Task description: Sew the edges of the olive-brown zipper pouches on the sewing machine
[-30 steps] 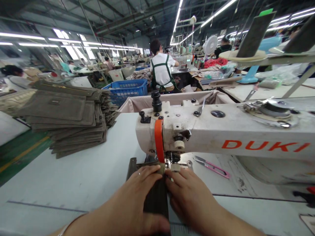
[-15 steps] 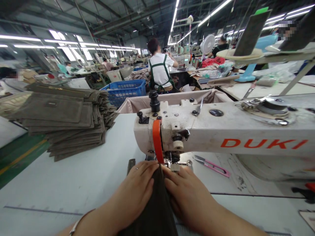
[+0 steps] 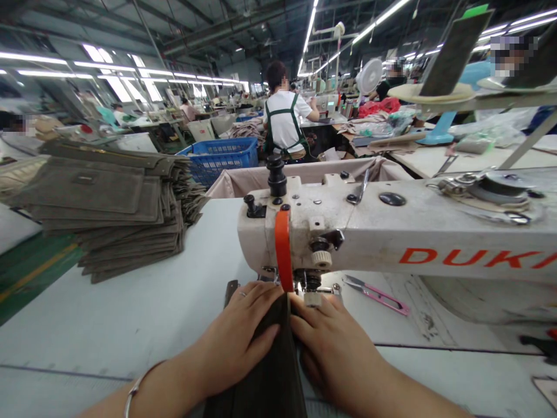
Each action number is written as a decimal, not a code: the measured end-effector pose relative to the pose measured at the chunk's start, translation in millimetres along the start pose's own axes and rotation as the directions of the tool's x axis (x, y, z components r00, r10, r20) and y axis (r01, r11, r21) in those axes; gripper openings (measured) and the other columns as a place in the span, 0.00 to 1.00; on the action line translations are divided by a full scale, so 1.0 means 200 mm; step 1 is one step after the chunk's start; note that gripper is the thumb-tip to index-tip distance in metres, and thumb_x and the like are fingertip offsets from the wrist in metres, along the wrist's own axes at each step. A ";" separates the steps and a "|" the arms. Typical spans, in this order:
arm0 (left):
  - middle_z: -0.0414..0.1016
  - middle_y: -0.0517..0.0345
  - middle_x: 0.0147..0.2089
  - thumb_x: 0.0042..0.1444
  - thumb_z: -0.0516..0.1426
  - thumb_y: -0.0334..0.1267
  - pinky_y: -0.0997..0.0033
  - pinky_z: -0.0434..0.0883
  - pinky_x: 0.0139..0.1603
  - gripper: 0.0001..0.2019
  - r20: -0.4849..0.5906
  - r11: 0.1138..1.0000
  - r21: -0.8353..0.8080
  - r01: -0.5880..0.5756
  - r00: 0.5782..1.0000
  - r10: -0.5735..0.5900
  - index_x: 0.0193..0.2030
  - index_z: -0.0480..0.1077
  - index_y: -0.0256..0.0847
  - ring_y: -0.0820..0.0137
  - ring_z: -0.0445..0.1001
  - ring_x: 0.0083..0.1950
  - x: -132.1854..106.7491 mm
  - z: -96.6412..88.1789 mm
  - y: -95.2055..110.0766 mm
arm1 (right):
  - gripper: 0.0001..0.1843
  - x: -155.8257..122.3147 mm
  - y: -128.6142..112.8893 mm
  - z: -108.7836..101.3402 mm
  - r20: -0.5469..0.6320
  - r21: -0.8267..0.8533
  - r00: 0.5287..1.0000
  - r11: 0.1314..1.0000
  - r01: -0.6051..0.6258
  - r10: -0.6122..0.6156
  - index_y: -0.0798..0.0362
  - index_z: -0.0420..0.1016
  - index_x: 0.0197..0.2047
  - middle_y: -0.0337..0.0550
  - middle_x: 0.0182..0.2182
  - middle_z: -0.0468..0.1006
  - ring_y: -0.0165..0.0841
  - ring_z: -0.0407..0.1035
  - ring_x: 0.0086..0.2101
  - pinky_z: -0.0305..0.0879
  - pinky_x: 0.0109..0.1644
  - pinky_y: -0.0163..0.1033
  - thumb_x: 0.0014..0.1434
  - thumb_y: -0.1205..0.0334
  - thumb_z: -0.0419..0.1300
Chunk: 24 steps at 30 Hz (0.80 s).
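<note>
A dark ribbed strip of fabric (image 3: 270, 371) runs from the bottom edge up under the foot of a white DUKI sewing machine (image 3: 391, 232). My left hand (image 3: 237, 337) lies on the strip's left side, fingers curled over it and pressing it down, fingertips just short of the orange guard (image 3: 282, 249). My right hand (image 3: 331, 342) presses the strip's right edge, fingers together, right below the presser foot (image 3: 311, 296). The needle area is hidden behind my fingers.
A tall stack of grey-brown fabric panels (image 3: 108, 203) sits on the white table (image 3: 130, 313) at left. Pink thread snips (image 3: 376, 295) lie right of the needle. Beyond are a blue basket (image 3: 221, 157), a person in a green apron (image 3: 285, 119) and other workstations.
The dark strip rose from lying flat to standing up between my hands, which closed in around it near the presser foot. The view shifted slightly.
</note>
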<state>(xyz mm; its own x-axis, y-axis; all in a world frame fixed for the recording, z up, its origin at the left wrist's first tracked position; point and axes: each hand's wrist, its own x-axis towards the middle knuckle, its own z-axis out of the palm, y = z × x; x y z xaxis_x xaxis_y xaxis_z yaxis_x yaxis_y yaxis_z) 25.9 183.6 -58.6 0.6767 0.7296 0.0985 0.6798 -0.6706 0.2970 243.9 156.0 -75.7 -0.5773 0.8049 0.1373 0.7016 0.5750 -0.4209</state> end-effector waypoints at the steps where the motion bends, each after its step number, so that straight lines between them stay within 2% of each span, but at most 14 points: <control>1: 0.62 0.48 0.66 0.63 0.53 0.33 0.50 0.63 0.66 0.27 0.001 1.000 -0.012 0.002 1.000 -0.002 0.68 0.53 0.42 0.57 0.60 0.66 0.00 0.00 0.00 | 0.09 0.00 0.00 0.00 0.003 0.004 1.000 1.000 0.004 -0.004 0.49 0.71 0.45 0.44 0.45 0.74 0.43 0.62 0.51 0.55 0.59 0.51 0.59 0.65 0.57; 5: 0.64 0.50 0.65 0.62 0.52 0.30 0.51 0.63 0.65 0.27 0.014 0.999 -0.008 -0.049 0.999 0.049 0.67 0.54 0.43 0.59 0.62 0.65 -0.01 0.02 -0.02 | 0.12 -0.01 0.00 -0.01 -0.010 0.007 1.000 1.000 0.015 -0.015 0.49 0.71 0.47 0.43 0.46 0.75 0.43 0.62 0.51 0.54 0.59 0.52 0.60 0.66 0.55; 10: 0.68 0.50 0.62 0.55 0.52 0.25 0.49 0.64 0.63 0.28 0.019 0.994 0.040 -0.099 0.995 0.098 0.63 0.60 0.41 0.57 0.65 0.63 0.03 0.00 -0.02 | 0.14 -0.02 0.00 -0.01 -0.025 0.001 0.999 0.999 0.038 -0.038 0.49 0.73 0.48 0.42 0.45 0.76 0.43 0.63 0.49 0.57 0.57 0.52 0.58 0.67 0.57; 17: 0.71 0.49 0.61 0.53 0.52 0.26 0.48 0.66 0.61 0.27 0.051 0.987 0.084 -0.140 0.989 0.136 0.61 0.63 0.40 0.56 0.68 0.60 0.06 -0.03 -0.03 | 0.17 -0.04 0.00 0.00 -0.087 -0.017 0.995 0.999 0.044 -0.045 0.51 0.73 0.47 0.41 0.51 0.75 0.43 0.63 0.48 0.60 0.55 0.52 0.54 0.70 0.57; 24: 0.72 0.49 0.59 0.51 0.54 0.26 0.53 0.67 0.61 0.26 0.021 0.987 0.066 -0.149 0.989 0.148 0.59 0.66 0.40 0.57 0.69 0.59 0.09 -0.06 -0.03 | 0.24 -0.04 0.01 0.01 -0.078 -0.036 0.995 0.998 0.057 -0.060 0.51 0.71 0.53 0.42 0.55 0.73 0.45 0.62 0.50 0.60 0.56 0.55 0.51 0.72 0.55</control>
<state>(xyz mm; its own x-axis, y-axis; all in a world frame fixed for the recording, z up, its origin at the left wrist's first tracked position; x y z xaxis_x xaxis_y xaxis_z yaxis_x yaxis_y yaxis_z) 31.3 202.2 -47.1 0.7759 0.6191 0.1210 0.5883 -0.7794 0.2152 248.3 150.1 -79.7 -0.5840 0.7781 0.2312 0.6820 0.6248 -0.3802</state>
